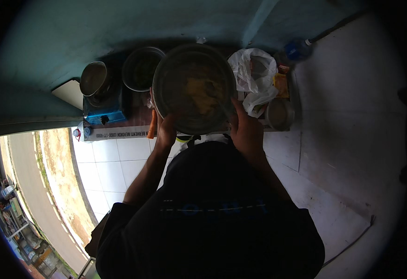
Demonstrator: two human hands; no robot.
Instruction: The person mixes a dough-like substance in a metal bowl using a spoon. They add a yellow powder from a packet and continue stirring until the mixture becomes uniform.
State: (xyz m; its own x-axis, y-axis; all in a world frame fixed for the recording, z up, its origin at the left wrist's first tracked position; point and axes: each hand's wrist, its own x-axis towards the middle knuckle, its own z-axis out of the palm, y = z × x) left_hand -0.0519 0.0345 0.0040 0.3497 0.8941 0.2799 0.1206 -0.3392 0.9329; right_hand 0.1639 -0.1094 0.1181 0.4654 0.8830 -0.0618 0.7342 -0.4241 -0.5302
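A wide round metal basin (166, 73) is lifted in front of me, with a yellowish food mass (203, 94) inside it; the dim light hides what the food is. My left hand (167, 129) grips the near left rim. On the right side, my right hand (246, 129) holds the rim with its thumb up along the edge. A thin utensil handle (225, 108) seems to lean from the food toward that hand; whether the fingers touch it I cannot tell. Beside my left hand lies a carrot (152, 126).
A low table under a printed sheet (126, 132) holds a blue stove (107, 115) with a pot (93, 79), a second basin (142, 69), a white plastic bag (254, 69), a yellow packet (281, 85) and a metal bowl (279, 115). A wall (130, 28) rises behind.
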